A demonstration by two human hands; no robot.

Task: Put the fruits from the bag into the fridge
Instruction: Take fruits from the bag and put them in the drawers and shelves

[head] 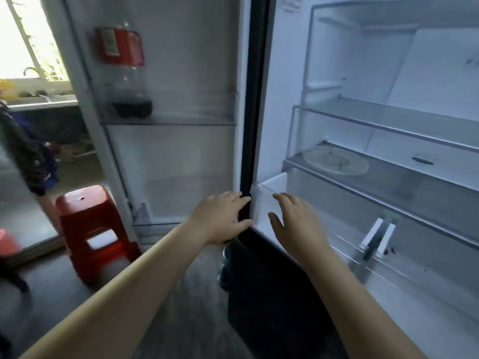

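Nearest, 2 bare forearms reach away from the camera toward the open fridge (pixel 282 99), which fills the right and middle of the scene. The left hand (pixel 223 216) is released, fingers straight and spread, their tips on the dark strip (pixel 252 125) between the cabinet and the door (pixel 186 73). The right hand (pixel 295 224) is also released and grasps nothing; its loose fingers are at the near left corner of the clear drawer (pixel 272 185), though blur hides whether they touch it. Above the drawer, 1 pale plate (pixel 337 161) lies on a glass shelf (pixel 414 187). In the door's far rack stands 1 bottle (pixel 124 71) with a red label and a little dark liquid. Left of the door, on the floor, is 1 red stool (pixel 88 216).
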